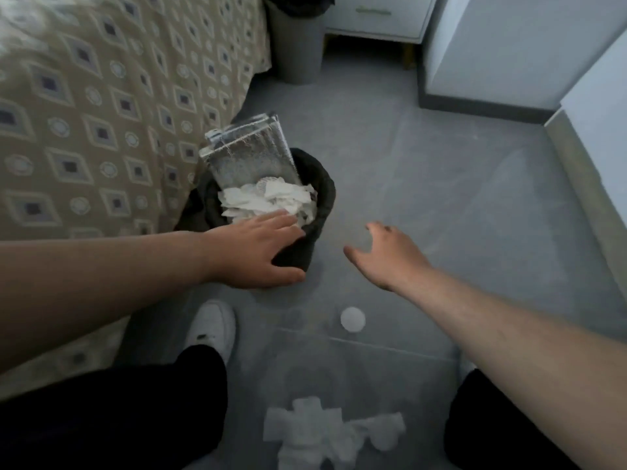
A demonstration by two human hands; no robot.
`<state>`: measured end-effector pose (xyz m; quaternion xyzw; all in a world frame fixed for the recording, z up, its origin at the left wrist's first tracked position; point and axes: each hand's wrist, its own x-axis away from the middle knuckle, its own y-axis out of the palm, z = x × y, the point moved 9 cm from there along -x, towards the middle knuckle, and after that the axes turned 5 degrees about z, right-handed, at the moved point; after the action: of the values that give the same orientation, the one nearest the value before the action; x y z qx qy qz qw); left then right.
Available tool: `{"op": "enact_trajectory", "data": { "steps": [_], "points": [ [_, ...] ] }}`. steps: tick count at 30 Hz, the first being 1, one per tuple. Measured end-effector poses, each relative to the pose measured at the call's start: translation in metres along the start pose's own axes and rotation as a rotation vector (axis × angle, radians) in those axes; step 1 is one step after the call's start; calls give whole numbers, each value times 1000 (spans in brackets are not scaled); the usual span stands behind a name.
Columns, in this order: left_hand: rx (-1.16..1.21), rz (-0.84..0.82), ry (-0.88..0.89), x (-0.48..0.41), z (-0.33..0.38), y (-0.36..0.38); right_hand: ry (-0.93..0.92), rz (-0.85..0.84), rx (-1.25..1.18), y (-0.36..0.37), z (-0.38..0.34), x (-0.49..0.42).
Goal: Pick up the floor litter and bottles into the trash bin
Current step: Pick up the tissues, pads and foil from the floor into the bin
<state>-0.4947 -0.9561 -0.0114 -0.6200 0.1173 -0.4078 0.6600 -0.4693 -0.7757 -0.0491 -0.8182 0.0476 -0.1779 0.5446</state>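
Note:
A small trash bin (324, 195) lined with a black bag stands on the grey floor beside the bed. It is stuffed with white crumpled paper (268, 200), and a silver foil bag (249, 154) sticks up out of it. My left hand (258, 249) rests on the bin's near rim, fingers straight and touching the paper, thumb against the bin's side. My right hand (386, 252) hovers empty to the right of the bin, fingers spread. A round white lid (353, 318) lies on the floor below my right hand. Crumpled white tissues (325, 432) lie between my legs.
The bed with a patterned cover (101, 113) fills the left side. A taller grey bin (298, 45) stands at the back by a white drawer cabinet (380, 15). White furniture (509, 49) lines the right. My white shoe (212, 329) is near the bin.

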Motion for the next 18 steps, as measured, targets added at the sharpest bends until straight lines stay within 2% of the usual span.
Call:
{"op": "enact_trajectory", "data": {
  "steps": [2,7,9,13,18],
  "points": [
    [64,-108,-5,-1,27,36,92,-85,-18,32,41,28],
    [299,-508,-254,5,59,174,233,-283,-55,112,113,88],
    [374,-522,-345,16,64,224,270,-356,-88,142,132,110],
    [329,-393,-473,44,57,296,309,-454,-35,192,162,148],
    [116,-435,-253,72,97,337,165,-511,82,221,165,168]
  ]
}}
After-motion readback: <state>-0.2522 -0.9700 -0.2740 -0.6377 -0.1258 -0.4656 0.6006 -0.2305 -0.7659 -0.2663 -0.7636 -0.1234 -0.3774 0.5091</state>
